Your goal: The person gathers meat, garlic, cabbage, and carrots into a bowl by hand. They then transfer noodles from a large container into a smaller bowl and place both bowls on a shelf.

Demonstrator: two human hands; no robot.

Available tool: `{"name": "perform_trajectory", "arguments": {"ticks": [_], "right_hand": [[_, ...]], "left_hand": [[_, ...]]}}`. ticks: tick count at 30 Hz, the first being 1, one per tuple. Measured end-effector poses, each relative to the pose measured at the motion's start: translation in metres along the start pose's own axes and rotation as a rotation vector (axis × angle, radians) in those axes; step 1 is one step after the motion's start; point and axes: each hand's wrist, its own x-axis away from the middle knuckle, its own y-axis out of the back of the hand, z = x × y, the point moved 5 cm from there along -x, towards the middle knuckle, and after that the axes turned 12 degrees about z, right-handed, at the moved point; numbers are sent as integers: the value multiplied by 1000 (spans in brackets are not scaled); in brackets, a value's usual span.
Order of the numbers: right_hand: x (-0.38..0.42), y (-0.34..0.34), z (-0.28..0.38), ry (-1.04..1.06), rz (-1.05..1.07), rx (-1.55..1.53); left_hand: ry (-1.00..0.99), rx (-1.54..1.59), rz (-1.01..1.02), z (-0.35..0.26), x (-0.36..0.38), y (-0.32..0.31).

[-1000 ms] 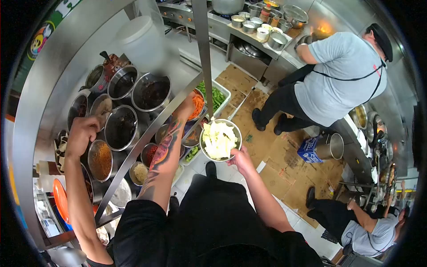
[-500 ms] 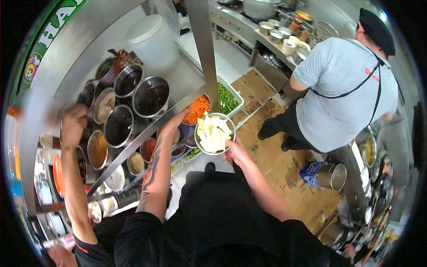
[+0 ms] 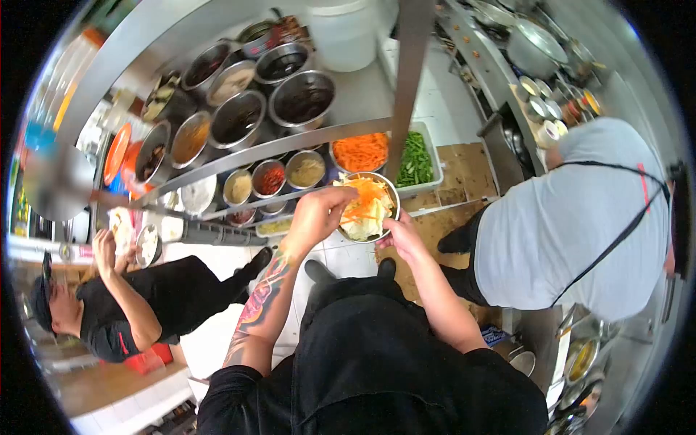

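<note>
The right hand (image 3: 400, 235) grips the metal bowl (image 3: 366, 206) by its near rim, fingers closed, just in front of the tub of carrot shreds (image 3: 360, 151). The left hand (image 3: 317, 215) hovers at the bowl's left edge, fingers loosely bent over loose carrot and cabbage. The bowl looks light and stiff, the filling soft; the steel post (image 3: 407, 80) beside the tub leaves little room.

Your steel counter (image 3: 362, 94) carries round metal pots (image 3: 301, 94) of sauces; right of those pots sit the carrot tub (image 3: 360, 151) and green-vegetable tray (image 3: 416, 161).
</note>
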Motion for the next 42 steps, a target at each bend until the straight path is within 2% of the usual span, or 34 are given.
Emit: {"name": "perform_trajectory", "arguments": {"ticks": [1, 3, 4, 5, 7, 9, 12, 15, 17, 19, 21, 22, 23, 25, 27, 28, 29, 30, 31, 33, 34, 36, 41, 42], "right_hand": [[-3, -5, 0, 0, 37, 7], [0, -23, 4, -12, 70, 65], [-2, -31, 1, -31, 89, 90], [-4, -41, -2, -51, 108, 115], [-9, -70, -7, -75, 164, 159], [-11, -104, -14, -107, 252, 222], [-16, -154, -37, -170, 310, 317], [-22, -209, -71, -220, 376, 357], [-35, -235, -96, -274, 497, 351], [-41, -263, -124, -329, 555, 390], [-43, -291, -144, -378, 571, 423], [-47, -300, -160, -421, 619, 435], [-46, -313, -170, -446, 651, 454], [-42, -341, -190, -512, 755, 502], [-43, -365, -220, -585, 848, 588], [-38, -382, -234, -615, 908, 620], [-32, -400, -250, -650, 971, 654], [-25, -416, -265, -700, 1025, 696], [-18, -434, -280, -745, 1060, 684], [-1, -462, -308, -834, 1109, 657], [10, -475, -319, -842, 1145, 672], [25, -492, -341, -889, 1261, 689], [63, -522, -374, -915, 1444, 713], [67, -522, -379, -921, 1420, 710]], "left_hand": [[23, -8, -25, 1, 13, 6], [121, 92, -371, 9, 47, 36], [280, 131, -426, 28, 74, 40], [295, 118, -462, 41, 99, 40], [680, 662, -364, 90, 155, 10], [719, 859, -322, 96, 191, 0], [698, 1015, -403, 108, 243, 8], [670, 1144, -591, 121, 301, 32], [709, 1084, -542, 125, 334, 43], [717, 1101, -644, 129, 375, 52], [773, 1009, -524, 139, 413, 47], [795, 973, -535, 138, 435, 48], [813, 975, -578, 129, 452, 51], [705, 953, -779, 105, 485, 60], [596, 779, -976, 106, 522, 51], [630, 668, -1046, 97, 536, 53], [673, 555, -1114, 85, 549, 55], [822, 461, -1151, 69, 560, 58], [879, 191, -1195, 64, 574, 54], [1062, -66, -1252, 35, 592, 53], [1101, -77, -1301, 22, 599, 51], [1354, -410, -1181, -5, 605, 46], [1589, -438, -1149, -31, 623, 22], [1665, -422, -1090, -32, 624, 19]]}}
